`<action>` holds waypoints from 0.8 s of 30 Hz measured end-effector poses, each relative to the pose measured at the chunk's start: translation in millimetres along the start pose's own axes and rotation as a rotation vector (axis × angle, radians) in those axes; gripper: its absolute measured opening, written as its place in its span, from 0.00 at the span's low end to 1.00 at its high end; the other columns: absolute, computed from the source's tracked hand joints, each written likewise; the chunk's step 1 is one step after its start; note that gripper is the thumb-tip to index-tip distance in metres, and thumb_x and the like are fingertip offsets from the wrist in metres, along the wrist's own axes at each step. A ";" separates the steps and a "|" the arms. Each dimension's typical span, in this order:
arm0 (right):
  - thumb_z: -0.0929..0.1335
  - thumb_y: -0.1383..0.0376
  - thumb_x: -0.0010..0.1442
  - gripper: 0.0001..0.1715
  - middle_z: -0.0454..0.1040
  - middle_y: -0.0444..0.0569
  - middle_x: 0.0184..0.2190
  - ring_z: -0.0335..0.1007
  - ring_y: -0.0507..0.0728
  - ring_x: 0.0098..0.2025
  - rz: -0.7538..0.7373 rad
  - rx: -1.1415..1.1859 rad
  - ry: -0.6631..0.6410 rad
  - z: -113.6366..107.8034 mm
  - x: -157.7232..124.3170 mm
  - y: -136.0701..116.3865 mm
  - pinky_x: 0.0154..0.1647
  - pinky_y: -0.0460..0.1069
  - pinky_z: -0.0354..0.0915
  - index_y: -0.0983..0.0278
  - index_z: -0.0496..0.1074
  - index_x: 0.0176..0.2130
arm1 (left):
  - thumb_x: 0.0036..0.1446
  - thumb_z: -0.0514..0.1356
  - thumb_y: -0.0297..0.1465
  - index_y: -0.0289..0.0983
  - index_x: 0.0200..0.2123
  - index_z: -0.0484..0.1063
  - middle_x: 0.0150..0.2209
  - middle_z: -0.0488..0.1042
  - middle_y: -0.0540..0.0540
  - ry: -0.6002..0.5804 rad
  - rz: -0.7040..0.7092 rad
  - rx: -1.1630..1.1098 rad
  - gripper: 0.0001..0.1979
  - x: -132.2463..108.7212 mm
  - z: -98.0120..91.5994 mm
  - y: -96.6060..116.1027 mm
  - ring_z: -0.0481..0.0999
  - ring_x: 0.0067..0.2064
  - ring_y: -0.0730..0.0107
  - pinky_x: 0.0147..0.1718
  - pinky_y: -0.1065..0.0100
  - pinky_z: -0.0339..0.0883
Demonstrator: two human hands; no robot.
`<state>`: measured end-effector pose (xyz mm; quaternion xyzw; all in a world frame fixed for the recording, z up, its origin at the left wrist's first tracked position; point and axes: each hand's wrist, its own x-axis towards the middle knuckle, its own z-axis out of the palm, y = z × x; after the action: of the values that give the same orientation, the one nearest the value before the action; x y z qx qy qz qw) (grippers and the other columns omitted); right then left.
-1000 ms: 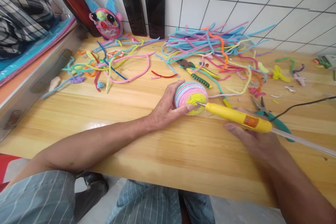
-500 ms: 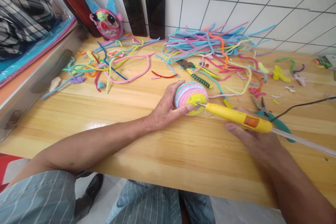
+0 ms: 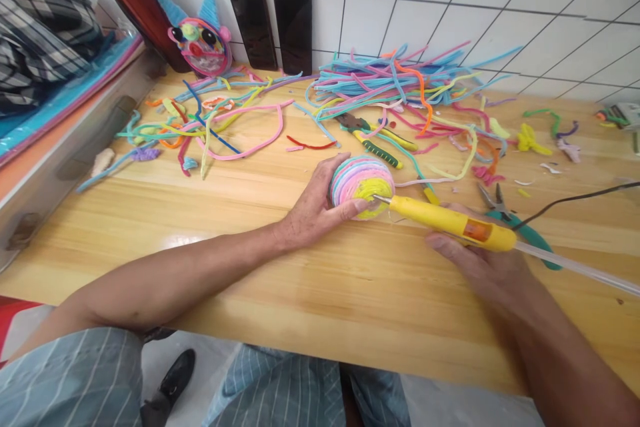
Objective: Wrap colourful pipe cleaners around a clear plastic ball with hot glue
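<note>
In the head view I have the left hand point(image 3: 316, 203) half-curled round the striped ball point(image 3: 354, 177) mid-scene, the right hand point(image 3: 483, 270) wrapped round the glue gun point(image 3: 433, 215) at right, whose tip point(image 3: 383, 199) I'd best hold steady, clear of the left thumb point(image 3: 350, 210)

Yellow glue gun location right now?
Head view, right of centre: the yellow glue gun is in the right hand, its metal tip at the striped ball in the left hand.
</note>
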<state>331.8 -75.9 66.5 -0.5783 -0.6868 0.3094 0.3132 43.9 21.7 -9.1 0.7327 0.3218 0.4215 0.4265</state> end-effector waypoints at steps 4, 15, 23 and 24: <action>0.74 0.42 0.69 0.25 0.71 0.44 0.25 0.66 0.57 0.26 -0.019 0.037 -0.002 -0.5 0.3 -3.7 0.24 0.53 0.64 0.56 0.75 0.31 | 0.66 0.71 0.53 0.44 0.76 0.59 0.75 0.65 0.34 -0.003 0.004 0.010 0.44 0.5 -0.8 1.1 0.67 0.77 0.41 0.79 0.39 0.60; 0.77 0.36 0.64 0.28 0.81 0.49 0.31 0.70 0.56 0.27 -0.078 0.245 0.222 -27.8 -0.1 1.1 0.27 0.54 0.68 0.57 0.82 0.37 | 0.65 0.69 0.57 0.44 0.76 0.59 0.75 0.65 0.34 0.006 -0.063 -0.002 0.45 1.3 1.0 -0.2 0.68 0.76 0.42 0.78 0.39 0.62; 0.78 0.36 0.53 0.30 0.81 0.56 0.35 0.71 0.57 0.29 0.097 0.089 0.864 -122.1 -12.3 54.6 0.29 0.54 0.62 0.57 0.75 0.36 | 0.63 0.70 0.57 0.43 0.75 0.61 0.74 0.68 0.34 0.025 -0.096 0.055 0.46 3.6 -1.4 2.5 0.69 0.75 0.40 0.78 0.36 0.62; 0.76 0.37 0.54 0.28 0.80 0.55 0.34 0.69 0.56 0.29 0.225 0.043 0.978 -130.6 -15.2 68.2 0.28 0.53 0.60 0.56 0.72 0.34 | 0.63 0.70 0.57 0.42 0.75 0.61 0.74 0.67 0.34 0.017 -0.101 0.056 0.46 3.9 -1.6 3.2 0.69 0.75 0.40 0.78 0.36 0.62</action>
<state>477.7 -73.2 91.6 -0.7195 -0.3866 0.0480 0.5749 44.6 24.1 -4.5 0.7237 0.3737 0.3964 0.4236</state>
